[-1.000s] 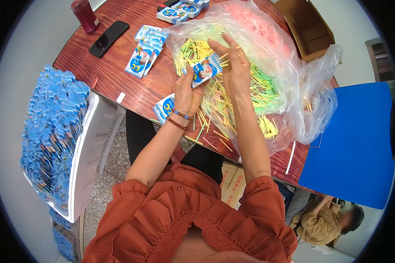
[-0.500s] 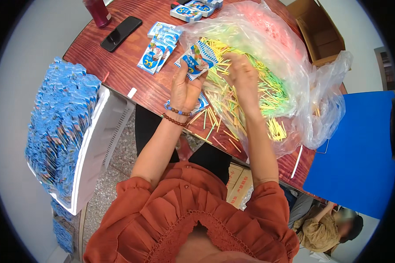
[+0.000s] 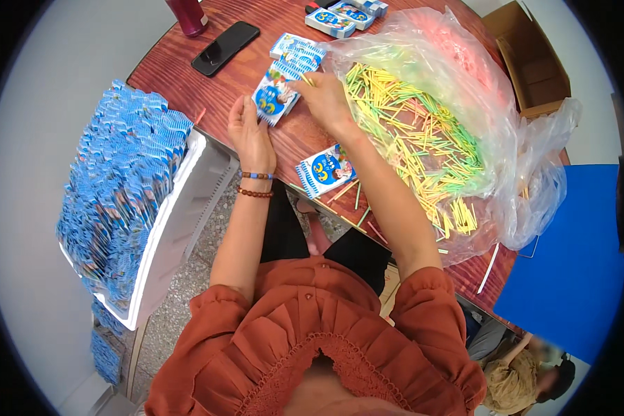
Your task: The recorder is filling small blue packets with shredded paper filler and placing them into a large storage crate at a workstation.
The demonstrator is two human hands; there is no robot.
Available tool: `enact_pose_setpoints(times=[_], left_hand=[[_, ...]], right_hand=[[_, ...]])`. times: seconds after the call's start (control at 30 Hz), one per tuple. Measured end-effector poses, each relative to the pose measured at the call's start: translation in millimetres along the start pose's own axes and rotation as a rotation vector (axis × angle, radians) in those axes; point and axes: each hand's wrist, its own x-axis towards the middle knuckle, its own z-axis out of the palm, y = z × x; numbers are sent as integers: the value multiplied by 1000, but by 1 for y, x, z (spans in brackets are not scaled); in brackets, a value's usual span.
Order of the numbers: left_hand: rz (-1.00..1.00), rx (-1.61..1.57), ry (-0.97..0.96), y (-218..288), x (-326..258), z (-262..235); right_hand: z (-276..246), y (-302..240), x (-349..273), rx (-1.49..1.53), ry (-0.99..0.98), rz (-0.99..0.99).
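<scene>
A blue-and-white packet [image 3: 273, 101] lies at the top of a small overlapping pile of like packets [image 3: 299, 50] on the dark red wooden table. My left hand [image 3: 252, 142] is at its lower left edge, thumb and fingers curled about the corner; how firmly they grip is hard to see. Over the packet's right edge, my right hand [image 3: 328, 105] is pinched, with a bit of a short yellow stick [image 3: 307, 79] showing at the fingertips. Beneath my right forearm, nearer me, lies another packet [image 3: 324, 171]. Yellow and green sticks [image 3: 402, 121] fill an opened clear plastic bag to the right.
A white bin [image 3: 177, 229] crammed with packets stands left of the table. Farther back are a black phone [image 3: 225, 48], a dark red bottle [image 3: 188, 17] and small boxes [image 3: 331, 22]. Right are a cardboard box [image 3: 530, 62] and a blue panel [image 3: 558, 256]. Another person [image 3: 513, 378] sits lower right.
My left hand has moved left with the packet onto the pile. My right hand has come from the sticks to the packet's edge. The nearer packet is now uncovered; the view has shifted.
</scene>
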Motion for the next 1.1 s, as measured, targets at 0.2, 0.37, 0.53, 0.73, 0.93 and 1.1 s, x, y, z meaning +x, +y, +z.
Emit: enact_pose_setpoints(times=[0.2, 0.37, 0.53, 0.73, 0.93, 1.1], left_hand=[[43, 543, -80, 7, -25, 5], [478, 1617, -489, 14, -63, 12], [476, 1759, -627, 11, -68, 12], [526, 1625, -717, 5, -59, 9], [721, 1538, -759, 16, -50, 13], [629, 1376, -785, 36, -51, 31]], right_hand=[[-12, 11, 10, -204, -27, 140], [-86, 22, -37, -184, 190, 73], [-152, 59, -101, -710, 145, 209], [-157, 70, -134, -795, 183, 71], [-141, 30, -129, -590, 153, -184], [-94, 15, -112, -119, 15, -272]])
